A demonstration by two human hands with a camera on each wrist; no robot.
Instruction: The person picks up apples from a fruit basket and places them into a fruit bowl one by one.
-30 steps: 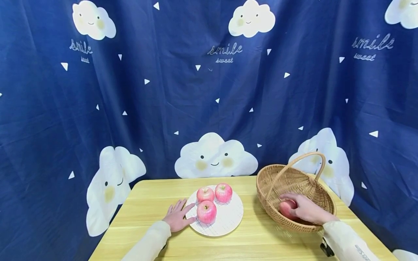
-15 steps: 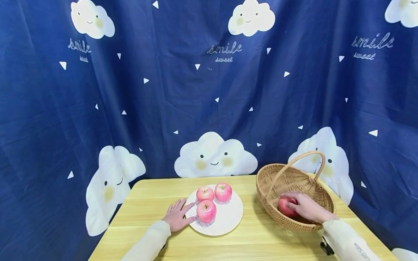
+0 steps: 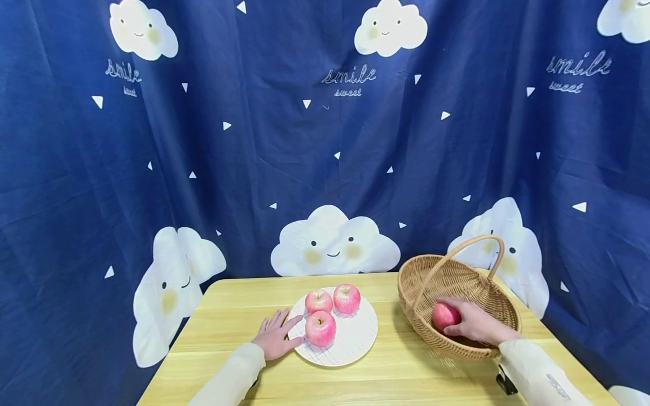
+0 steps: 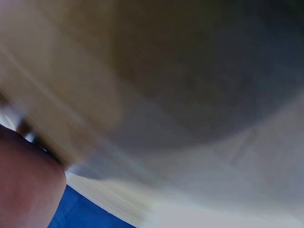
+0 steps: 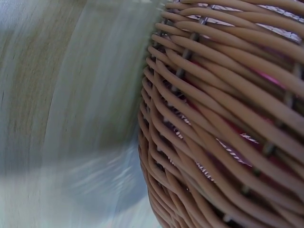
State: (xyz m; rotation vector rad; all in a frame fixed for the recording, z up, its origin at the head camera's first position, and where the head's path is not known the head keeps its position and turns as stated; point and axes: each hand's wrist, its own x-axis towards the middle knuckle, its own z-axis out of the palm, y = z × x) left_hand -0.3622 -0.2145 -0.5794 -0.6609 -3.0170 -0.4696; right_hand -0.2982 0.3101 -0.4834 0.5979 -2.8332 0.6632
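Observation:
A red-pink apple [image 3: 445, 317] sits inside the wicker basket [image 3: 416, 276], and my right hand [image 3: 474, 324] grips it, thumb on the near side and fingers over the far side. Basket weave [image 5: 223, 109] fills much of the right wrist view, with bits of red showing through the gaps. On the left, my left hand [image 3: 276, 336] lies spread at the edge of a white plate [image 3: 355, 344], its thumb and forefinger over the rim. That plate bears three apples: a front one [image 3: 320, 329], a back-left one [image 3: 319, 301] and a back-right one [image 3: 347, 298].
Both plate and basket stand on a light wooden table [image 3: 228, 304]. The basket's arched handle [image 3: 469, 241] rises over its opening. Behind the table hangs a dark blue curtain [image 3: 284, 146] with white clouds. The left wrist view is blurred, with little to make out.
Within the basket, my right hand has shifted slightly and more of the apple shows between thumb and fingers. The left hand, plate and its apples look unmoved.

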